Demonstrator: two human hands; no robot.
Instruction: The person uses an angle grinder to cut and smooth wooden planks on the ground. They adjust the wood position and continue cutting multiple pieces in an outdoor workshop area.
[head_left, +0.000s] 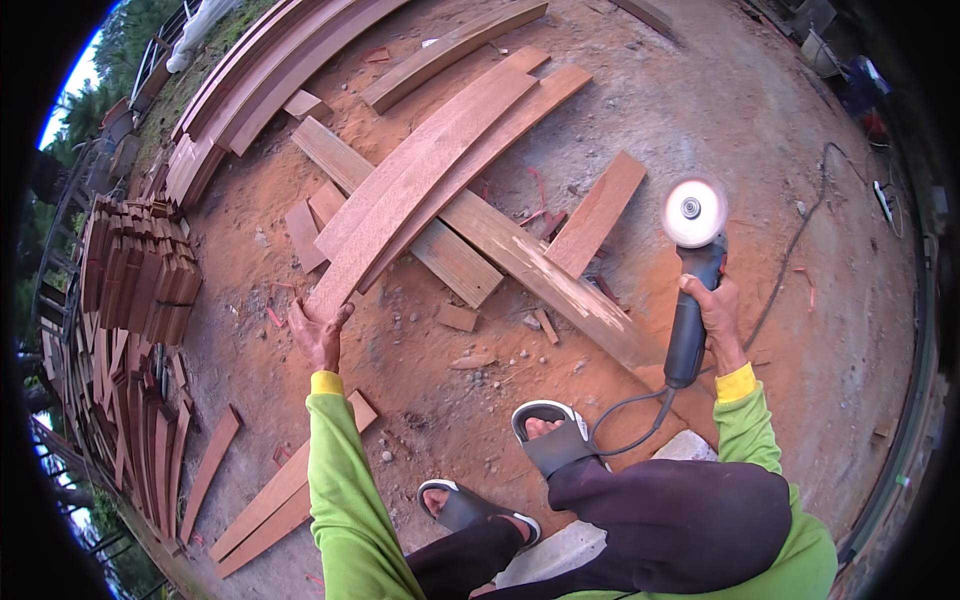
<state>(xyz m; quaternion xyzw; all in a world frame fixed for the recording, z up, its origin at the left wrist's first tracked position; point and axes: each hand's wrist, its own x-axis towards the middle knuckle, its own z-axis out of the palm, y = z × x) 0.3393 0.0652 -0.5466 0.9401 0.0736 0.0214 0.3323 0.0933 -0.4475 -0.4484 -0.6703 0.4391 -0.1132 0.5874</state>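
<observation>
My right hand [716, 310] is wrapped around the dark body of an angle grinder [685, 335], held upright with its head pointing away from me. Its round disc [695, 212] looks pale and smeared, as if spinning, and it is apart from any wood. At the near end of a long reddish wooden board [420, 205], my left hand [318, 337] grips the tip, thumb on one side and fingers on the other. That board lies with a second board [440, 150] alongside it, across thicker timbers [540, 262] on the ground.
A cord [640, 400] loops from the grinder near my sandalled foot [550, 432] and trails off right. Stacked boards [145, 270] stand at left, with long planks [290, 60] behind. Loose offcuts [600, 210] and sawdust cover the ground. I sit over a pale block [560, 555].
</observation>
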